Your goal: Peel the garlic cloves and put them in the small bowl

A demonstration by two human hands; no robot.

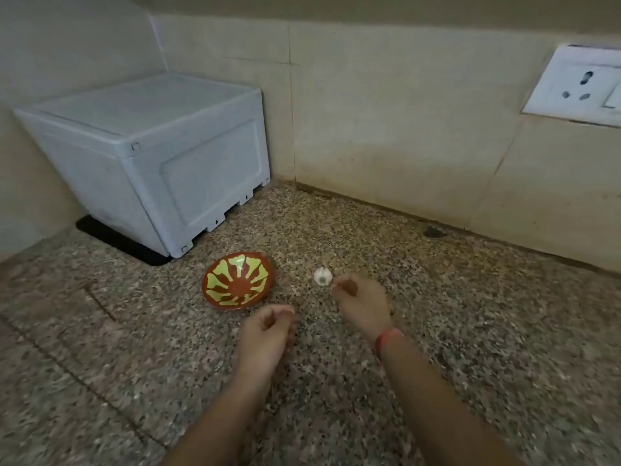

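Head view: a speckled granite countertop (470, 314) meets a tiled wall. The garlic bulb (323, 276) lies on the countertop, just right of the small bowl (238, 281). The left hand (265, 334) hovers near the bowl, fingers loosely curled, nothing visible in them. The right hand (361, 299) is just beside the garlic, fingers curled and blurred; contact cannot be determined. A white box (151, 156) stands rear left.

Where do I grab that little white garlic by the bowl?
Pinch the garlic across its rounded sides, thumb one side, fingers the other, coming from above on the right, where the right hand is nearest. It is small and round, lying loose on the counter, so a top pinch probably suits it best.
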